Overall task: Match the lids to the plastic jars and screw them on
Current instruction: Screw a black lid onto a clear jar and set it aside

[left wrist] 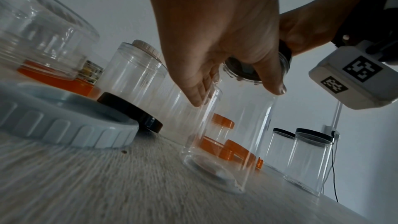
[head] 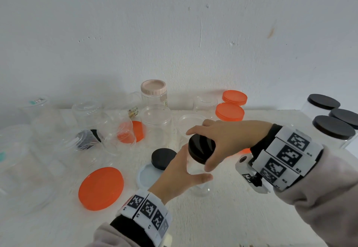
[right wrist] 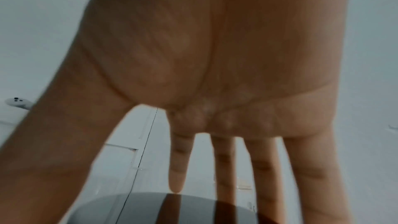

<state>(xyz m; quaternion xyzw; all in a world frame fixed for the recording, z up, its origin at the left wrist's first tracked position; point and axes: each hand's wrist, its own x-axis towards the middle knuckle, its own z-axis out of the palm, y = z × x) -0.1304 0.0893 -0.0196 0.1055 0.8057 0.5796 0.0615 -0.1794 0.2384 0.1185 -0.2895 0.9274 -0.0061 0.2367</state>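
Note:
A tall clear plastic jar (head: 200, 187) (left wrist: 232, 134) stands upright on the white table (head: 222, 217). My left hand (head: 190, 167) (left wrist: 237, 96) grips its upper wall, thumb on the near side and fingers round the far side. A glossy black lid (head: 201, 148) (right wrist: 172, 209) sits on the jar's mouth. My right hand (head: 203, 147) (right wrist: 107, 202) reaches in from the right and holds this lid from above, thumb down its near edge, fingers spread over the top and far edge. The jar's threads are hidden by both hands.
A loose black lid (head: 163, 158) leans on a pale blue lid (head: 148, 177) just left of the jar. A large orange lid (head: 100, 188) lies front left. Open clear jars (head: 156, 124), orange-lidded jars (head: 229, 112) and black-lidded jars (head: 333, 128) stand along the wall.

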